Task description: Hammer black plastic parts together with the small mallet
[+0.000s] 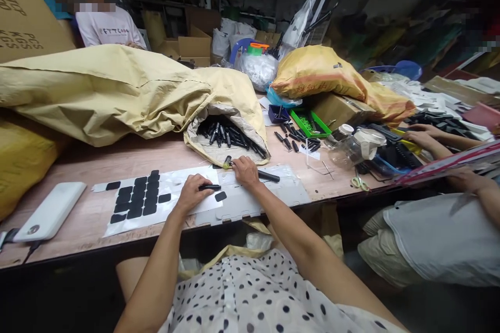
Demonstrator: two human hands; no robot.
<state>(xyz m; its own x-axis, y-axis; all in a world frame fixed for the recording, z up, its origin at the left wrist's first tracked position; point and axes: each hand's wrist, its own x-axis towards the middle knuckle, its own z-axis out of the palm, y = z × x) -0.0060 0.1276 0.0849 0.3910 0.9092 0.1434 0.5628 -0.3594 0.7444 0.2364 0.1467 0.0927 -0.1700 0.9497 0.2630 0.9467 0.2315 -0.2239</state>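
My left hand (192, 192) rests on a white backing sheet (172, 182) and is closed round a slim black tube (211, 187). Several black rectangular stickers (136, 199) lie on that sheet to the left, and one loose black sticker (221, 196) lies just right of the hand. My right hand (245, 170) is closed on another black tube (269, 176) that points to the right, close to the mouth of a tan paper sack (117, 91). The open sack shows a heap of several black tubes (230, 135).
A white power bank (50, 210) lies at the left table edge. More black tubes (292, 138), a green tray (310, 124), a clear jar (346, 146) and scissors (359, 182) sit at the right, where a co-worker's hand (420, 138) reaches. Another person sits behind the sack.
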